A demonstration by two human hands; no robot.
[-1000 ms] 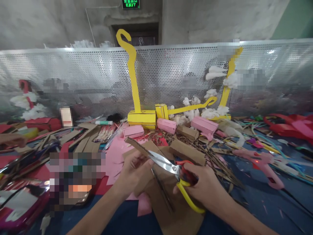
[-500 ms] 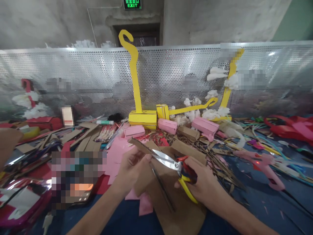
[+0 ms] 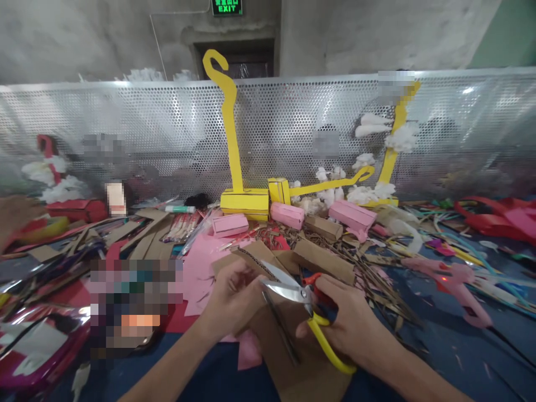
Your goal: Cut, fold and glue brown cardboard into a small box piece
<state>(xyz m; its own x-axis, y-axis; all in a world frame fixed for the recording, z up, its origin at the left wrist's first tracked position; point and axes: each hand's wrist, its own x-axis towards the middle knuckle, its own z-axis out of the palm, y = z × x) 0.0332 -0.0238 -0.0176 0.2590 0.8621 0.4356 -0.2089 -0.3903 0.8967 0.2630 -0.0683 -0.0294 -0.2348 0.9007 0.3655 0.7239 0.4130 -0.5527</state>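
My right hand [image 3: 349,318] is closed on the scissors [image 3: 318,329], which have one red and one yellow handle. The blades are parted around the edge of a corrugated cardboard piece [image 3: 253,261]. My left hand [image 3: 234,296] pinches that piece near the blade tips; part of it is hidden behind my fingers. Below the hands lies a larger cardboard sheet [image 3: 310,379], with a dark, thin pen-like stick [image 3: 281,326] across it. Pink paper [image 3: 196,279] lies left of my left hand.
A yellow hook shape [image 3: 230,139] on a yellow box stands behind the hands. Pink paper boxes [image 3: 352,216] lie in front of it. At right rests a pink glue gun [image 3: 460,285]; at far left, another person's blurred hand [image 3: 14,220]. A perforated metal screen [image 3: 285,128] runs behind.
The scissor blades have opened wider, and the yellow handle has swung down and right. The cardboard piece has shifted slightly down and right with my left hand. The person's hand at far left has moved.
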